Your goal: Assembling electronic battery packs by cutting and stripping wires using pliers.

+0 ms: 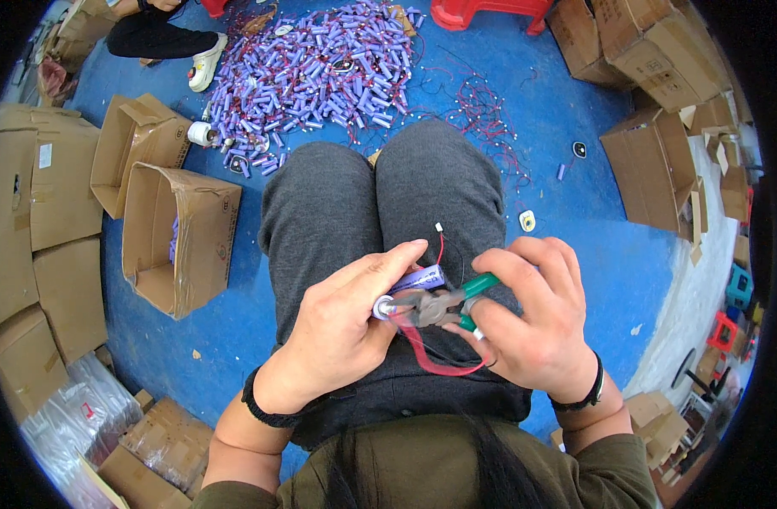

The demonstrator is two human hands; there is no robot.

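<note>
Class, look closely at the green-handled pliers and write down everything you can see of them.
The pliers have a grey, metal-looking head, partly blurred, and two green handles, perhaps plastic-covered, spread with a gap between them. The right hand grips the handles. The pliers are held above the person's lap, head pointing left toward a purple cell in the left hand. Blur hides exactly what the jaws touch.
</note>
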